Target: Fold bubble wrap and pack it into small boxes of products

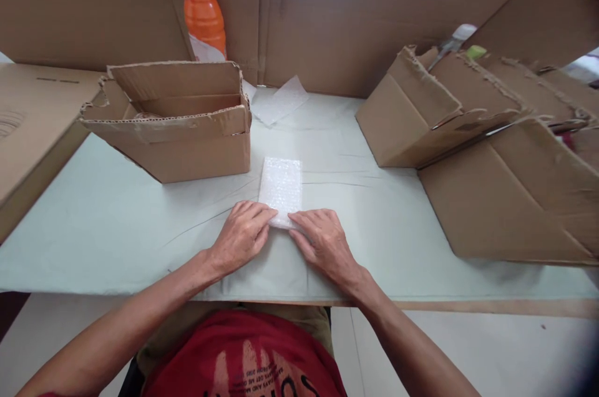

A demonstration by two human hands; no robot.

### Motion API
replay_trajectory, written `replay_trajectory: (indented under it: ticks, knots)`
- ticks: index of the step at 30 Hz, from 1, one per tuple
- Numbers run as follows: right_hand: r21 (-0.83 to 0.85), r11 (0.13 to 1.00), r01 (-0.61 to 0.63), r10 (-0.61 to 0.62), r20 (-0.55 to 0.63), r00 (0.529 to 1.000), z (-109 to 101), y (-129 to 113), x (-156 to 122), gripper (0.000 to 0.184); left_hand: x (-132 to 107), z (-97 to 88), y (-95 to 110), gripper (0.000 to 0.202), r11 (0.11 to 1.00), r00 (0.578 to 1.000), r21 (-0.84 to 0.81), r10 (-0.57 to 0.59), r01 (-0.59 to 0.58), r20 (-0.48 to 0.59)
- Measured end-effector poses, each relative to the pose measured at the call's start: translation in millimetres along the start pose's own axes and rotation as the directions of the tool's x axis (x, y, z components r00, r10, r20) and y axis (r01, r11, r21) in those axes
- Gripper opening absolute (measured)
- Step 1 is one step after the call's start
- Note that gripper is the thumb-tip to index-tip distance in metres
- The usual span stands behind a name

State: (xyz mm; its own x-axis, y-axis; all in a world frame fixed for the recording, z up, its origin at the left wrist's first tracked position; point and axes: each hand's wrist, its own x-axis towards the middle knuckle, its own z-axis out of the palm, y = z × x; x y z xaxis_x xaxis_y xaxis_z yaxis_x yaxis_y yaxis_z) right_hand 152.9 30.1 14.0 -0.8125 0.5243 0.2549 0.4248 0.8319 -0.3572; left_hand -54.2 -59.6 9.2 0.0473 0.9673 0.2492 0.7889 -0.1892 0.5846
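A small white rectangle of bubble wrap [281,186] lies flat on the pale green tabletop in front of me. My left hand [241,231] pinches its near left corner, fingers curled together. At the near right corner my right hand [325,238] grips the same edge between thumb and fingers. The near edge looks folded or rolled between the two hands. Whether anything is inside the wrap I cannot tell.
An open cardboard box [201,147] stands behind to the left, with a thin white sheet [283,100] beyond it. An orange bottle [202,10] stands at the back. More cut boxes [510,191] line the right side, and a flat carton [37,116] lies far left.
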Motion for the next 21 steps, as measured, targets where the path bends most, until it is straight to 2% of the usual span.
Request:
replay_trajectory:
  ticks: [2, 4, 8, 11, 14, 17, 19, 21]
  knots:
    - [0.127, 0.992, -0.024, 0.022, 0.014, 1.0, -5.4, -2.3, -3.2, 0.027, -6.5, -6.2, 3.4, 0.034, 0.992, 0.998, -0.107, -0.058, 0.06, 0.024]
    - [0.179, 0.983, -0.029, 0.029, 0.003, 1.0, -10.5, -5.4, -8.9, 0.029, -14.2, -10.4, 4.9, 0.036, 0.982, 0.994, -0.156, -0.103, 0.109, 0.04]
    - [0.037, 0.998, 0.045, -0.043, -0.066, 0.997, -9.7, -11.6, -17.0, 0.032, -20.5, -10.0, 1.0, 0.033, 0.995, 0.994, -0.004, -0.104, 0.104, 0.015]
    - [-0.067, 0.99, 0.126, -0.126, 0.011, 0.992, -0.4, -13.9, -12.3, 0.032, -20.4, -7.6, -1.2, 0.03, 0.988, 0.995, 0.117, -0.092, 0.096, -0.044]
    - [-0.045, 0.991, 0.127, -0.125, 0.039, 0.991, 6.5, -12.7, -2.6, 0.029, -26.4, -8.2, 1.8, 0.031, 0.989, 0.994, 0.148, -0.008, 0.024, -0.111]
    - [0.124, 0.988, 0.087, -0.097, 0.072, 0.993, 5.6, -10.7, 1.6, 0.031, -37.8, -11.6, 5.9, 0.036, 0.996, 0.995, 0.072, 0.061, -0.055, -0.079]
    - [0.203, 0.977, 0.057, -0.082, 0.113, 0.99, 2.5, -11.1, -0.2, 0.033, -42.8, -13.6, 6.1, 0.039, 1.0, 0.998, -0.014, 0.02, -0.02, -0.052]
    - [0.168, 0.985, 0.034, -0.047, 0.076, 0.996, -0.5, -13.6, -3.4, 0.033, -42.6, -14.0, 3.2, 0.042, 0.997, 0.997, -0.056, -0.063, 0.06, -0.046]
